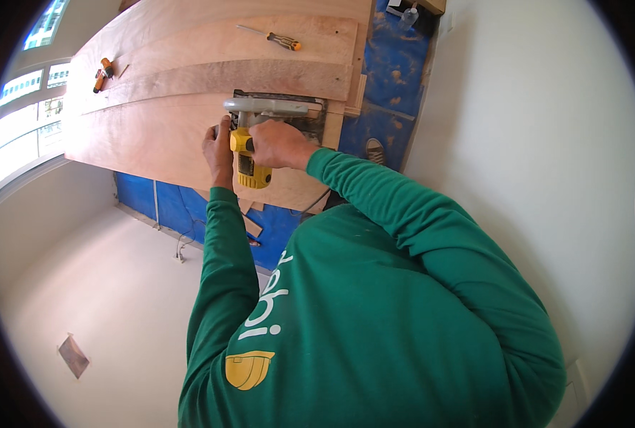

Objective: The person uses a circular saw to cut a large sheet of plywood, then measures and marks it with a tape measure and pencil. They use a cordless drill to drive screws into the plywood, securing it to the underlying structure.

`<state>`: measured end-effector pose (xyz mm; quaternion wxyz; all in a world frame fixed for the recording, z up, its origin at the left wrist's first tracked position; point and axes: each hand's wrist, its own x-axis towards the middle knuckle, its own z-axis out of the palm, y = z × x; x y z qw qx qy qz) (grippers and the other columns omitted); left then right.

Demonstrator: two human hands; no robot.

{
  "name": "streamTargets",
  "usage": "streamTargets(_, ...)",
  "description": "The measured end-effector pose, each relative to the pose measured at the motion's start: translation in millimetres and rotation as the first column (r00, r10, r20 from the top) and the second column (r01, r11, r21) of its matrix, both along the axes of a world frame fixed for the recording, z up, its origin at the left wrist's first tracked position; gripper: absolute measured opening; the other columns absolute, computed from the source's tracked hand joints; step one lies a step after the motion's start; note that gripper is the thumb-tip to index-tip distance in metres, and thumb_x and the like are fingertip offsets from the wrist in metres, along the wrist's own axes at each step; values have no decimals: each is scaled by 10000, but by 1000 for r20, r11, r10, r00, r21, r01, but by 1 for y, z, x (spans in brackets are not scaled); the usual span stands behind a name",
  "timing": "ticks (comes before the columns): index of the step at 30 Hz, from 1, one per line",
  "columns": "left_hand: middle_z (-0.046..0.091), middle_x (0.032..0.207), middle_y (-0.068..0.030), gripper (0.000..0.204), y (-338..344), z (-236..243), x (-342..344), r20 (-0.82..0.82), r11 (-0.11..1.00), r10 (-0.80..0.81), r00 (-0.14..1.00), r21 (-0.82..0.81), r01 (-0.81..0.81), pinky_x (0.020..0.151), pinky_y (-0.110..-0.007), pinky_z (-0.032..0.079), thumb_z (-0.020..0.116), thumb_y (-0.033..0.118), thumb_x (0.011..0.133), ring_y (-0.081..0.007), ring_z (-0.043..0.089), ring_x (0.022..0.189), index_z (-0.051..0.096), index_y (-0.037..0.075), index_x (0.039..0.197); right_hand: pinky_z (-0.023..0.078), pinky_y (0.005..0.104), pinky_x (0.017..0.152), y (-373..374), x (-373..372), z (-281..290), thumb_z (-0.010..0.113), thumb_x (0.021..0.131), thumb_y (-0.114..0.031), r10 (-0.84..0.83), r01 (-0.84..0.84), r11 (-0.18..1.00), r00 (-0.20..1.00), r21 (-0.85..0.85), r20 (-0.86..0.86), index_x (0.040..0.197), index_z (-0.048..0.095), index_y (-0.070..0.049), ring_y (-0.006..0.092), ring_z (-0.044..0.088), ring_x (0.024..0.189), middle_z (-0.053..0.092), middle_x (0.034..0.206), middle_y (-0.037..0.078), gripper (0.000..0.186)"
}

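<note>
A yellow and grey circular saw [253, 167] sits on a large plywood sheet [146, 139], its base plate beside a narrow wooden board [189, 77] that lies across the sheet. My right hand [281, 144] is closed round the saw's handle. At the saw's left end, my left hand [219, 153] grips its front edge, with some fingertips hidden against the tool. The blade is out of sight beneath the guard and base.
A screwdriver [280, 41] lies on the far plywood, and an orange-black tool [103, 75] rests at the far left. Blue sheeting [385, 107] covers the floor, with wood offcuts [253, 227] and a cord below the near edge. A shoe [375, 151] shows at right, near a white wall [517, 107].
</note>
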<state>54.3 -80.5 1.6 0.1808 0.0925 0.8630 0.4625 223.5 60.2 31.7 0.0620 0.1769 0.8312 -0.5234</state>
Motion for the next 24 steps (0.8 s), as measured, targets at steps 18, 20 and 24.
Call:
streamTargets(18,728,959,-101,553,1,24,-7,-184,929,-329,926,-238,283,838,-385,538,712,494,1093,-192,640,904,747,-54,1154,662,494,938,-14,-4,6,777,843,-178,-101,95,990,993,101,53,1095,847,3,398,815,1071,828,1111,243,318)
streamTargets(20,737,960,-113,549,2,23,-10,-189,918,-373,908,-214,332,836,-398,544,703,496,1100,-207,654,900,745,-48,1165,647,517,946,-17,-4,6,766,844,-177,-129,125,986,991,110,31,1085,823,6,429,800,1060,814,1091,261,308)
streamTargets(24,757,963,-130,545,-1,17,-15,-261,912,-404,877,-195,362,835,-414,555,697,512,1103,-239,685,904,750,-24,1181,639,532,937,-21,-3,8,760,847,-167,-165,158,979,985,129,43,1082,809,4,447,791,1042,807,1076,262,295)
